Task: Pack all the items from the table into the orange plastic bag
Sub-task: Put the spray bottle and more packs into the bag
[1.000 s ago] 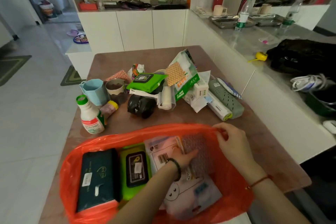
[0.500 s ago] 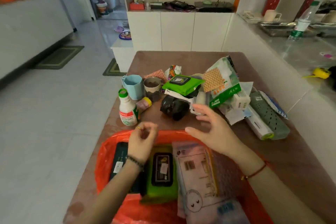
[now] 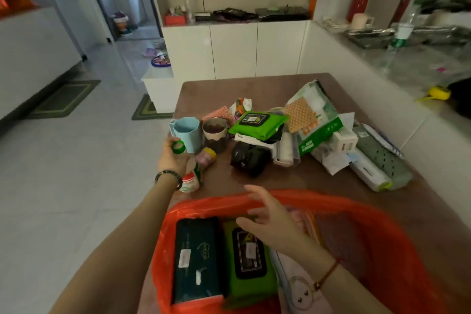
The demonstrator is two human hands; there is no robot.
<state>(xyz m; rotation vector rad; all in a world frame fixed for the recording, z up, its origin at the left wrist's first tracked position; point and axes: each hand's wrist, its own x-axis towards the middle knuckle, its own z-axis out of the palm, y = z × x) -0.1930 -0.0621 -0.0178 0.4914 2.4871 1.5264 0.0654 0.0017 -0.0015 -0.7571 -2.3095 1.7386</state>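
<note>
The left hand (image 3: 173,160) has its fingers curled round the neck of the white bottle (image 3: 191,182), the green cap (image 3: 177,147) poking out above them, just beside the blue cup (image 3: 186,132). The right hand (image 3: 272,222) holds nothing, fingers spread loosely over the far rim of the orange bag (image 3: 369,237). Under it, 2 packs lie side by side in the bag: a dark pack (image 3: 196,260) and a green wipes pack (image 3: 251,285).

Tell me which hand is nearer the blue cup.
Left. The left hand grips the bottle right beside the blue cup. The right hand hovers open over the rim of the bag, well short of the cup.
</note>
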